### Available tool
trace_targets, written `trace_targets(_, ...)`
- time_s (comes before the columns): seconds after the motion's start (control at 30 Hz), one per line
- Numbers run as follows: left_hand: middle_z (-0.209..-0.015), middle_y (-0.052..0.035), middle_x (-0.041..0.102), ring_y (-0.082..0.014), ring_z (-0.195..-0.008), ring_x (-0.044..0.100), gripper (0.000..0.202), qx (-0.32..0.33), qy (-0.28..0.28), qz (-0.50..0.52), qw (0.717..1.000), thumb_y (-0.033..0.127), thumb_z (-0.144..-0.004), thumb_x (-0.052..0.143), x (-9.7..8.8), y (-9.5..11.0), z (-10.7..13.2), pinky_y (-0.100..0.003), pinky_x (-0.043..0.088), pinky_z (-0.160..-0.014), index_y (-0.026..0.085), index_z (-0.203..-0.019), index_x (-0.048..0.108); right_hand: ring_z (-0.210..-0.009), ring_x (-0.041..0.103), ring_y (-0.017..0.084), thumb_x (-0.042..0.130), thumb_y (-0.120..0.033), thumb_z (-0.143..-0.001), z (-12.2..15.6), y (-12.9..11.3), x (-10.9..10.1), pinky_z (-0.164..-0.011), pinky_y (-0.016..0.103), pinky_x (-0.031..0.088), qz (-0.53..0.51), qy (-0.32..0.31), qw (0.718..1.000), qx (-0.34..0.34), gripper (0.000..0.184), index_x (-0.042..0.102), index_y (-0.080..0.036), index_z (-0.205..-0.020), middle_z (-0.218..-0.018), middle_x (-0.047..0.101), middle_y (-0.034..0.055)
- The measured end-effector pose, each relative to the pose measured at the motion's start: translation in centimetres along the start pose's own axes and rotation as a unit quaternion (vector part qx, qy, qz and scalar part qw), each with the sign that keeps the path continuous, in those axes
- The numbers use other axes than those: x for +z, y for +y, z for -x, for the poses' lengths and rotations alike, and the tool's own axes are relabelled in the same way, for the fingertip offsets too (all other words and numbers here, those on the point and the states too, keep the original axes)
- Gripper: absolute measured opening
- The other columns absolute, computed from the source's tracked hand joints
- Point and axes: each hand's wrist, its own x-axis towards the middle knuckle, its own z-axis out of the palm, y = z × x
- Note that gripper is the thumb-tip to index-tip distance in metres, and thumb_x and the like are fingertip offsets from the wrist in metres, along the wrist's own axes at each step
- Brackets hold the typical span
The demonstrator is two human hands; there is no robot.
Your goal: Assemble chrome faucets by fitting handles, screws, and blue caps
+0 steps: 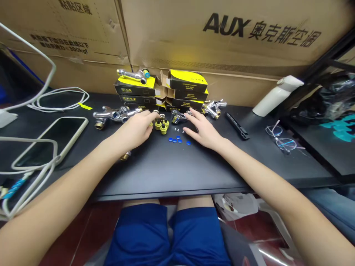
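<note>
Yellow plastic hose connectors [161, 125] stand on the black desk [166, 173] between the two open hands, which are apart. The left hand [133, 129] reaches to the connectors' left edge. The right hand [203, 131] lies right of them, its fingers just beside a chrome tap body [179, 117]. Blue caps [177, 140] lie just in front of the connectors; yellow-and-black boxes [172, 90] stand behind them.

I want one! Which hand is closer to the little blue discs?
Right hand, just beside the little blue discs. The left hand is farther away, on their other side.
</note>
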Motion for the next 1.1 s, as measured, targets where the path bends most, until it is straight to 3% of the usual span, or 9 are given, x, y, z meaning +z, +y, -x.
trace_targets(0.1,-0.106,-0.0140,0.066,-0.0284,-0.097,0.064,0.037,0.001,0.011,0.004,1.000,0.019,-0.088,0.041,-0.2,0.2,0.0,-0.042,0.051,-0.088,0.014,-0.120,0.059,-0.141,0.040,0.032,0.051,-0.041,-0.095,0.0,0.0,0.0,-0.116,0.053,0.035,0.009,-0.025,0.999,-0.020,0.051,0.053,-0.014,-0.138,-0.150,0.044,0.0196)
trace_targets(0.37,-0.103,-0.0105,0.068,-0.0255,-0.091,0.065,0.033,-0.043,0.060,0.011,0.997,0.020,-0.087,0.045,-1.3,0.5,0.0,-0.038,0.052,-0.084,0.017,-0.115,0.063,-0.131,0.050,0.033,0.053,-0.040,-0.094,-0.3,1.5,0.0,-0.108,0.056,0.041,0.000,0.009,1.000,0.013,0.043,0.060,-0.016,-0.129,-0.140,0.055,0.0186)
trace_targets(0.57,-0.104,-0.0074,0.069,-0.0227,-0.095,0.065,0.024,-0.071,0.181,0.019,0.981,0.021,-0.089,0.049,-2.5,0.8,0.0,-0.036,0.051,-0.088,0.019,-0.106,0.066,-0.119,0.057,0.030,0.057,-0.032,-0.092,-0.4,1.6,-0.1,-0.104,0.049,0.045,-0.006,0.052,0.999,-0.013,0.029,0.067,-0.014,-0.113,-0.126,0.065,0.0174)
trace_targets(0.77,-0.102,-0.0051,0.070,-0.0200,-0.095,0.065,0.018,-0.042,0.275,0.089,0.956,0.020,-0.090,0.056,-3.0,2.4,0.0,-0.035,0.056,-0.087,0.019,-0.102,0.068,-0.102,0.059,0.029,0.056,-0.027,-0.091,-0.7,1.6,-0.5,-0.092,0.048,0.047,0.004,0.062,0.998,-0.023,0.018,0.066,-0.019,-0.103,-0.107,0.068,0.0121)
trace_targets(0.93,-0.102,-0.0029,0.070,-0.0187,-0.100,0.067,0.021,-0.056,0.256,0.318,0.911,0.020,-0.079,0.071,-2.3,3.6,-0.2,-0.034,0.060,-0.090,0.019,-0.100,0.068,-0.093,0.058,0.028,0.058,-0.025,-0.088,-0.8,1.8,-0.7,-0.086,0.046,0.049,0.017,0.085,0.996,-0.019,0.014,0.066,-0.019,-0.098,-0.096,0.067,0.0105)
trace_targets(1.1,-0.099,-0.0064,0.073,-0.0217,-0.094,0.071,0.029,-0.111,0.205,0.430,0.872,0.025,-0.068,0.082,-1.7,4.4,-0.4,-0.037,0.060,-0.089,0.017,-0.092,0.067,-0.107,0.058,0.030,0.060,-0.026,-0.088,-0.8,2.0,-0.3,-0.093,0.049,0.049,0.031,0.085,0.995,-0.030,0.024,0.067,-0.019,-0.110,-0.119,0.062,0.0145)
